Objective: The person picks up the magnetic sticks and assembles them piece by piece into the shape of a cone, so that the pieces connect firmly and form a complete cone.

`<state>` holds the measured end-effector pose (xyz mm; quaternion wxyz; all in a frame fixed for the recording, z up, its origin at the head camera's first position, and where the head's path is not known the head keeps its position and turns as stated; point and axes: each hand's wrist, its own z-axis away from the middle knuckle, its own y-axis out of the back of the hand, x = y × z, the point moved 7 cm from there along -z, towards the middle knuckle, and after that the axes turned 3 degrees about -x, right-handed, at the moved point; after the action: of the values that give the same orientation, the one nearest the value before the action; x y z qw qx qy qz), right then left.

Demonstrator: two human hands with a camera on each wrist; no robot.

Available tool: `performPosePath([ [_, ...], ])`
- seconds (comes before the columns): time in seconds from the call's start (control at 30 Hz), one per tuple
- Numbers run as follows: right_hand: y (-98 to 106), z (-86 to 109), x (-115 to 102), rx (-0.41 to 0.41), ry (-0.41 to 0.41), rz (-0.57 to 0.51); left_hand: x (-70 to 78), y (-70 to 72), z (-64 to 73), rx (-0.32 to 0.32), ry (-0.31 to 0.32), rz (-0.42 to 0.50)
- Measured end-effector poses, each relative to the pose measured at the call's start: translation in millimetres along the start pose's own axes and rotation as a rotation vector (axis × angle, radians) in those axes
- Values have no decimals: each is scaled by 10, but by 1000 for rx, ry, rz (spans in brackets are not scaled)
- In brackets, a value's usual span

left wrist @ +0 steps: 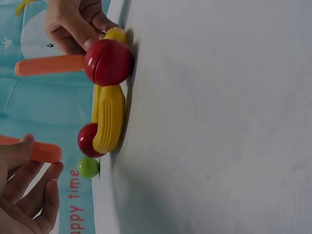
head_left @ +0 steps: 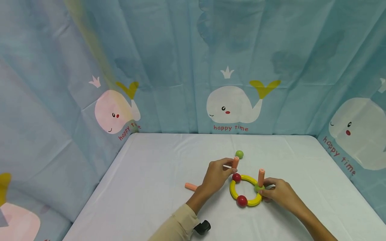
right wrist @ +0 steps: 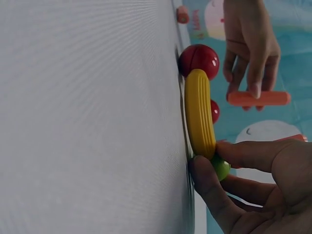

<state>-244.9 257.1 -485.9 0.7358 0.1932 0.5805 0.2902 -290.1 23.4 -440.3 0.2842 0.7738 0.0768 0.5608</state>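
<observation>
- Presently, our left hand (head_left: 217, 174) pinches an orange stick (head_left: 235, 163) above a red ball (head_left: 236, 177).
- Our right hand (head_left: 280, 191) grips the ring (head_left: 233, 190) by its green ball (head_left: 257, 188) on the tabletop (head_left: 150, 167).
- A slanted push could skid our ring.

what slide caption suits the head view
Left hand holds an orange stick near a yellow ring the right hand grips.

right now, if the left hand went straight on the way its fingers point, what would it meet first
Probably the upright orange cylindrical stick by the round green ball on the ring of curved yellow pieces; depth is unclear, so the left hand could pass beside it.
</observation>
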Motion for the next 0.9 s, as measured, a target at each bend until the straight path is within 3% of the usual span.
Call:
performPosePath([
  [0.3,-6,6,4,1,10,-11,35,-157,-22,-32,-41,38],
  [0.5,-2,10,3,1,12,-11,-15,-236,-34,-39,-33,19],
  [0.9,-4,21,-11,-4,12,-8,-53,-252,-10,-56,-22,-3],
])
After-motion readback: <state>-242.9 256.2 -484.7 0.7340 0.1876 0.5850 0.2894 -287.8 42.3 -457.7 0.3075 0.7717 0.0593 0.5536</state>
